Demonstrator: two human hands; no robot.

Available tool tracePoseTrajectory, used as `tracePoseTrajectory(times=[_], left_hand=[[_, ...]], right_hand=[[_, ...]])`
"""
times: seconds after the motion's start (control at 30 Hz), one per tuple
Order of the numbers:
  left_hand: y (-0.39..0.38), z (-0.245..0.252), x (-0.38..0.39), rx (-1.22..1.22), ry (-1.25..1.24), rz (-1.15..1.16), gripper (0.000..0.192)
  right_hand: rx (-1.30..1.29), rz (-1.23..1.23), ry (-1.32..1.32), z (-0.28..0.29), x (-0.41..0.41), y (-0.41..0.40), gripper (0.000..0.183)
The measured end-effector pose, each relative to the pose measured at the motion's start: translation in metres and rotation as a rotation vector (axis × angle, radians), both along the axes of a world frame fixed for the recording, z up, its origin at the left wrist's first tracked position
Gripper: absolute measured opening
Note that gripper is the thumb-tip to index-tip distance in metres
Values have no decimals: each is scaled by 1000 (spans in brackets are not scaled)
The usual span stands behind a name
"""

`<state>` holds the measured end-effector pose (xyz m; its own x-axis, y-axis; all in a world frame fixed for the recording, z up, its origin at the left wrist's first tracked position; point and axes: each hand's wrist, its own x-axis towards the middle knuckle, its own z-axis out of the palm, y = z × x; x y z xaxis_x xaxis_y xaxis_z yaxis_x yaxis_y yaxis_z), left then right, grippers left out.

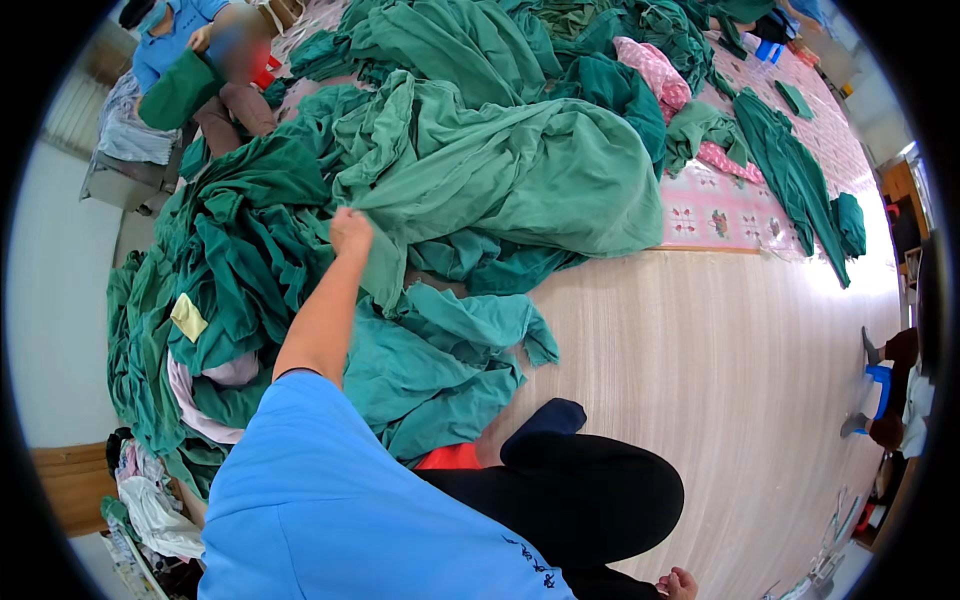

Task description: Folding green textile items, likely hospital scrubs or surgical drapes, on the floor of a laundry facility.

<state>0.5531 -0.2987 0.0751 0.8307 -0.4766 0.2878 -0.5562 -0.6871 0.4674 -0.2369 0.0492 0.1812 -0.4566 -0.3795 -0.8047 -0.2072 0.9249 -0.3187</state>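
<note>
My left hand [351, 231] is stretched out and closed on the edge of a light green cloth [510, 165], which spreads away over the pile. Darker green cloths [247, 217] lie heaped on the left, with a small yellow piece of cloth [189, 318] on them. Nearer to me a teal cloth [435, 360] lies crumpled on the wood-patterned surface. At the bottom edge of the view, by my black-trousered leg, is my right hand [678, 583], with its fingers curled; whether it holds anything cannot be told.
A person in a blue shirt [176, 37] holds dark green cloth at the upper left. Pink dotted cloth [652, 71] and long green cloth [787, 169] lie on the pink patterned sheet [712, 214]. Another person's feet [870, 346] and a blue stool [879, 386] are at the right.
</note>
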Motion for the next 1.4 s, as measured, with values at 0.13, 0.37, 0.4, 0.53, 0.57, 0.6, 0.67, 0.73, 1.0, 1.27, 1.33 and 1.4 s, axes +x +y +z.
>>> tracePoseTrajectory(times=[0.13,0.37,0.4,0.53,0.57,0.6,0.67,0.73,1.0,1.27,1.33,1.4], left_hand=[[-12,35,-38,-97,68,-568,41],[86,-93,-162,1313,216,-1143,51],[101,-89,-182,1172,413,-1151,31],[67,34,-282,582,943,-1390,26],[45,43,-297,397,1163,-1433,23],[27,110,-322,406,1053,-1628,26],[9,208,-355,-83,877,-1975,29],[11,309,-387,-50,487,-2055,38],[-41,331,-388,-615,435,-2054,55],[1,179,-478,-191,1200,-1793,107],[-1,227,-508,-644,945,-1885,106],[11,289,-531,-927,728,-2115,99]], right_hand=[[-55,208,10,-38,-24,13,28],[-193,124,16,-34,-21,8,25],[-216,72,-12,-27,-13,4,26],[-280,320,223,6,-8,-22,40],[-436,503,276,17,12,-59,50],[-549,491,244,34,38,-94,64],[-871,447,-19,91,134,-173,85],[-1148,483,-244,140,193,-215,89],[-1581,-380,-237,306,143,-224,43],[-1864,-485,-184,371,163,-148,32],[-1884,-236,-307,377,178,-132,31],[-1777,166,-599,397,163,-100,31]])
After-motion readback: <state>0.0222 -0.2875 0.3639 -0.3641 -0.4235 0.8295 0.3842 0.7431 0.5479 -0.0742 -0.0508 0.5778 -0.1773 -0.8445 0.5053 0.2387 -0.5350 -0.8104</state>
